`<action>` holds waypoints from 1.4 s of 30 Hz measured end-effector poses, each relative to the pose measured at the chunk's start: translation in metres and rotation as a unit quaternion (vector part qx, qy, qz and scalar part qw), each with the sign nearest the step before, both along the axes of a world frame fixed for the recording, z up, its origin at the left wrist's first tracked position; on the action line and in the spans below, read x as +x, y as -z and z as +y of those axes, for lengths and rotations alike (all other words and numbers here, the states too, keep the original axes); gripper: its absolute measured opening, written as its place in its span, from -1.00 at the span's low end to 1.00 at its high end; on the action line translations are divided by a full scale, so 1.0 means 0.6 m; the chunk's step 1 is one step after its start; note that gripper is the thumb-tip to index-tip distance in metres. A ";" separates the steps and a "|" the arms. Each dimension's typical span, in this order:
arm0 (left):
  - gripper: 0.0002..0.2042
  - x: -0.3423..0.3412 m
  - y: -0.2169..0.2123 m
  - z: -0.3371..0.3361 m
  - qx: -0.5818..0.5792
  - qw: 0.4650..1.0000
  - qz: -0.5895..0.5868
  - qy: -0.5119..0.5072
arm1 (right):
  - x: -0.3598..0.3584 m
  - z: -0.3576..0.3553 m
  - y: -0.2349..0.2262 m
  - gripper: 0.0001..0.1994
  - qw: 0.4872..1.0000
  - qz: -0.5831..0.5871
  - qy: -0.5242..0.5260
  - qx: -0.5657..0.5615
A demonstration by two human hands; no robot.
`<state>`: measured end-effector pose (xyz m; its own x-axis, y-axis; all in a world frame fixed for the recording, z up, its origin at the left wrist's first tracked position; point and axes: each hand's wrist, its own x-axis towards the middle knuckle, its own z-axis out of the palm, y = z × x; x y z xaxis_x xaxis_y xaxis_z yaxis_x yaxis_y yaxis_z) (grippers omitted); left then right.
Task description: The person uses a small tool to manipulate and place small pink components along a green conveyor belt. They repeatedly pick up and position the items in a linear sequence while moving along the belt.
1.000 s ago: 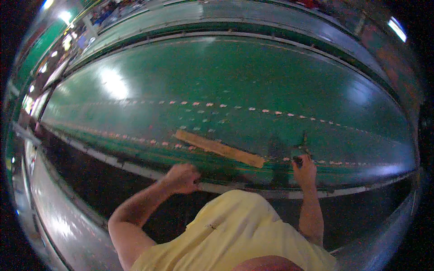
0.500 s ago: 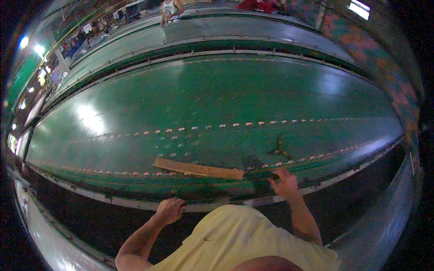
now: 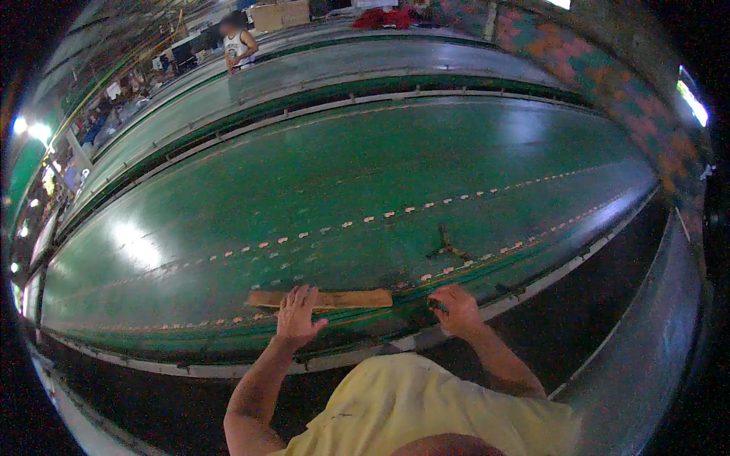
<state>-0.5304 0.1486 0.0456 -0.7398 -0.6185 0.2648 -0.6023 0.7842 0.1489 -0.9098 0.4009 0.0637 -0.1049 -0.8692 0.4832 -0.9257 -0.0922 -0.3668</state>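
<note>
A long, flat wooden strip [image 3: 356,299] lies near the front edge of the long green table [image 3: 365,167]. My left hand [image 3: 299,318] is flat with its fingers spread, reaching over the strip's left half; whether it presses on the wood I cannot tell. To the right of the strip, my right hand [image 3: 458,311] is closed above the table's front edge. Something small and dark shows at its fingertips, too unclear to name. Beyond that hand a dark three-armed object [image 3: 446,248] rests on the green surface.
Rows of small pale printed marks [image 3: 369,219] run along the table. A light metal rail [image 3: 525,302] borders its front edge. More long tables [image 3: 319,64] stand beyond, with a person [image 3: 239,49] beside one at the far left. A mottled wall [image 3: 585,64] rises on the right.
My left hand has moved forward from the table's front edge and opened over the wooden strip. My right hand stays closed near the strip's right end. The whole view has tilted.
</note>
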 end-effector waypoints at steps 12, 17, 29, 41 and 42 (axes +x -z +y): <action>-0.44 -0.072 -0.006 -0.051 0.120 0.983 -0.076 0.115 | 0.015 0.108 -0.005 -0.59 0.993 -0.082 0.076 -0.030; -0.43 -0.148 -0.075 0.091 0.116 0.980 -0.077 0.145 | 0.003 0.149 0.056 -0.64 0.968 -0.176 0.155 -0.090; -0.29 -0.190 0.020 0.259 0.149 0.971 -0.104 0.153 | -0.014 0.199 0.146 -0.63 0.919 -0.271 0.227 -0.172; -0.42 -0.186 0.013 0.265 0.116 0.979 0.000 0.168 | -0.005 0.186 0.131 -0.59 0.909 -0.331 0.203 -0.150; -0.43 -0.192 0.026 0.263 0.103 0.979 0.023 0.174 | -0.001 0.187 0.133 -0.58 0.909 -0.338 0.198 -0.142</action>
